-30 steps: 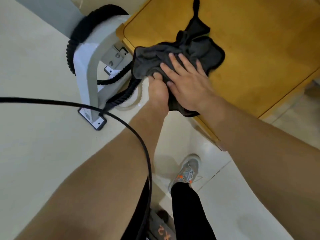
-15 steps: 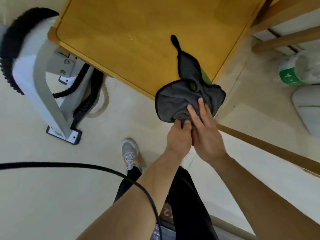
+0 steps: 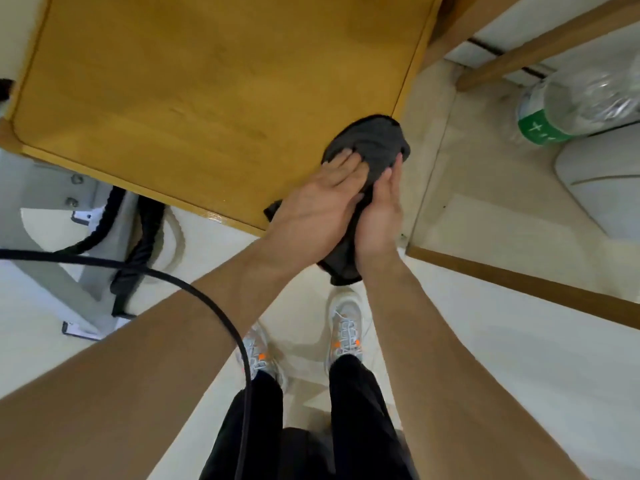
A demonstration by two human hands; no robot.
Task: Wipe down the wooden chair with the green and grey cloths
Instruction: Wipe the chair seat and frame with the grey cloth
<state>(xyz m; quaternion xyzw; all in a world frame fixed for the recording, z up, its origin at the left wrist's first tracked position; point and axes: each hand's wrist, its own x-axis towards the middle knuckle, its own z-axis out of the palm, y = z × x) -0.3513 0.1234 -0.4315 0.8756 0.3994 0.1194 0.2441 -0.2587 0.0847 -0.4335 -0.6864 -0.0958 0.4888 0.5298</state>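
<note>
Head view, looking straight down. Honey-yellow wooden chair seat with rounded corners [image 3: 207,81] filling the upper left of the view. Crumpled dark grey cloth [image 3: 375,140] bunched on the near right corner of that seat, touching the wood, one end spilling over the front edge and hanging between the two wrists. Left hand [image 3: 322,199] laid on top of the cloth, fingers straight and close together, palm pressing down, nothing clasped. Right hand [image 3: 381,209] set on edge just beside it, palm turned toward the left hand, straight fingers pressing against the right flank of the cloth; thumb hidden, no curl around the fabric visible. Cloth sandwiched between the two hands, both bare forearms reaching in from the bottom corners. Thin black cable [image 3: 221,313] arcing across the left forearm. Grey metal stand wound with thick black braided rope [image 3: 138,244] on the floor at left, under the front edge of the seat. Clear plastic bottle with a green label [image 3: 571,109] lying at upper right, well apart from the cloth, near slim pale wooden rails [image 3: 519,285]. Black trousers [image 3: 360,410] and grey-white sneakers with orange marks [image 3: 346,327] below the hands, on a pale tiled floor [image 3: 502,375].
</note>
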